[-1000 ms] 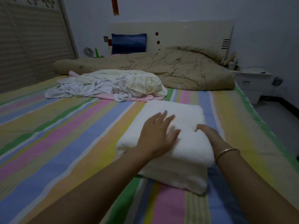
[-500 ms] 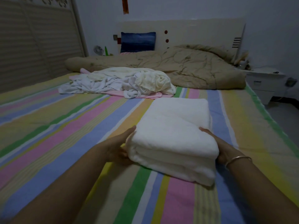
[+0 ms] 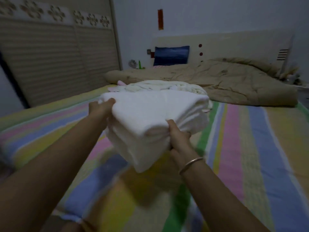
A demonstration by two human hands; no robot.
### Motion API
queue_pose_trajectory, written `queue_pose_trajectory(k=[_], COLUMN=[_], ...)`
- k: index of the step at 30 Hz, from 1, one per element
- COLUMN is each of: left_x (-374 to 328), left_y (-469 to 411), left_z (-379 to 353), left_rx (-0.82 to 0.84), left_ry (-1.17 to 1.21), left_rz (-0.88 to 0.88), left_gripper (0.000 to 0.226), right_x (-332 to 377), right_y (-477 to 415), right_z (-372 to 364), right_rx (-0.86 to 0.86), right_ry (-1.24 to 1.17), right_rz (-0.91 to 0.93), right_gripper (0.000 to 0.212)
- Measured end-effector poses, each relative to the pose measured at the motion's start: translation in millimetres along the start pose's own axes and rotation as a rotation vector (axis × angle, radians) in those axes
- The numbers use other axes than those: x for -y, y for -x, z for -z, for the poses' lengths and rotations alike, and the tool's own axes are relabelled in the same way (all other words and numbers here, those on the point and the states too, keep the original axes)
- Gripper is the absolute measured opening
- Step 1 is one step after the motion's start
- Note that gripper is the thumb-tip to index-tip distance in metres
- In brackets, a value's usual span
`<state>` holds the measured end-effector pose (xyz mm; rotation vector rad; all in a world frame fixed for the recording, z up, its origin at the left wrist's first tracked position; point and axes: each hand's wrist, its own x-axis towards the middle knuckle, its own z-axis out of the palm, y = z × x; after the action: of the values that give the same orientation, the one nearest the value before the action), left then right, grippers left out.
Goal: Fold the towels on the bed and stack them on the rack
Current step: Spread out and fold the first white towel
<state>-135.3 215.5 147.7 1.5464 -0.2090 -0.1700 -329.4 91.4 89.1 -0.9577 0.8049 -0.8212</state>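
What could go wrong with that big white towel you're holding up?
The folded towel is gripped only at two edges by the left hand and right hand, so its layers might sag or slip open over the bed. The unfolded pile lies right behind it and could get brushed.

Dim, bluish, flat light.
Motion blur across striped bed point(image 3: 250, 148), worst at near edge; soft shadow under folded towel point(image 3: 150, 114); wide-angle bending at frame edges.
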Motion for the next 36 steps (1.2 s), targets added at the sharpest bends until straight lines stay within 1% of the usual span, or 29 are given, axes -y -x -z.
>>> queue_pose_trajectory(k=[1,2,4,6,7,8,10,12,13,14,15,16,17,18,19,20,21,22,23,24,25,26,27,28,29,31,33,34,36], left_x=[-6,-7,-11,-3,6,21,56,98,114,124,127,127,126,125,125,126,128,129,129,130,129,129,130,130,130,131,134,135,137], left_y=[-10,-22,-37,-41,-37,-29,-6,16,23,25,26,26,26,26,26,28,30,33,35,34,33,32,31,29,28,24,25,26,25], left_z=[21,37,73,100,102,103,90,77,73,71,70,73,74,77,78,78,78,78,76,76,76,76,77,79,81,85,85,86,93], left_rx=[-0.070,-0.114,-0.145,-0.105,-0.085,-0.083,-0.045,0.060,0.090,0.105,0.107,0.110,0.118,0.121,0.124,0.120,0.105,0.086,0.074,0.067,0.068,0.070,0.068,0.065,0.066,0.028,-0.099,-0.186,-0.318], left_ry=[-0.031,-0.080,-0.280,-0.562,-0.703,-0.835,-0.998,-1.164,-1.229,-1.276,-1.293,-1.295,-1.293,-1.284,-1.280,-1.279,-1.277,-1.279,-1.287,-1.294,-1.298,-1.295,-1.288,-1.284,-1.283,-1.259,-1.152,-1.061,-0.762], left_rz=[-0.045,-0.072,-0.101,-0.103,-0.086,-0.081,-0.135,-0.184,-0.182,-0.183,-0.184,-0.185,-0.185,-0.183,-0.185,-0.194,-0.200,-0.215,-0.230,-0.232,-0.230,-0.226,-0.226,-0.232,-0.235,-0.227,-0.168,-0.094,0.133], left_gripper=[0.070,0.070,0.080,0.093,0.095,0.094,0.092,0.084,0.079,0.077,0.076,0.076,0.076,0.077,0.076,0.076,0.076,0.075,0.075,0.074,0.074,0.073,0.074,0.075,0.074,0.073,0.075,0.078,0.090], right_x=[-11,-18,-48,-92,-112,-129,-148,-149,-146,-137,-129,-122,-113,-105,-96,-89,-85,-85,-85,-85,-86,-87,-87,-86,-83,-75,-68,-68,-69], right_y=[10,24,46,58,60,67,67,56,45,38,30,25,23,23,23,22,20,17,13,10,3,-6,-18,-30,-42,-63,-84,-96,-110], right_z=[-27,-46,-84,-104,-107,-106,-96,-86,-83,-80,-78,-77,-76,-76,-79,-84,-91,-102,-112,-120,-127,-130,-131,-133,-131,-128,-125,-123,-117], right_rx=[-0.001,0.002,0.013,0.001,-0.008,0.001,0.034,0.120,0.161,0.188,0.181,0.118,0.003,-0.122,-0.228,-0.283,-0.256,-0.168,-0.009,0.193,0.383,0.513,0.578,0.611,0.624,0.590,0.546,0.541,0.549], right_ry=[-0.016,-0.038,-0.045,-0.023,0.005,0.074,0.233,0.233,0.237,0.261,0.285,0.315,0.383,0.482,0.574,0.666,0.813,0.999,1.202,1.396,1.575,1.725,1.812,1.845,1.849,1.832,1.772,1.711,1.537], right_rz=[-0.014,-0.032,-0.073,-0.115,-0.158,-0.199,-0.214,-0.217,-0.224,-0.232,-0.229,-0.201,-0.122,0.028,0.236,0.475,0.720,0.952,1.138,1.235,1.213,1.114,0.983,0.852,0.739,0.569,0.386,0.290,0.103], right_gripper=[0.096,0.088,0.088,0.099,0.106,0.112,0.119,0.126,0.124,0.116,0.110,0.111,0.115,0.116,0.114,0.109,0.102,0.093,0.082,0.073,0.065,0.060,0.057,0.056,0.056,0.059,0.069,0.077,0.095])
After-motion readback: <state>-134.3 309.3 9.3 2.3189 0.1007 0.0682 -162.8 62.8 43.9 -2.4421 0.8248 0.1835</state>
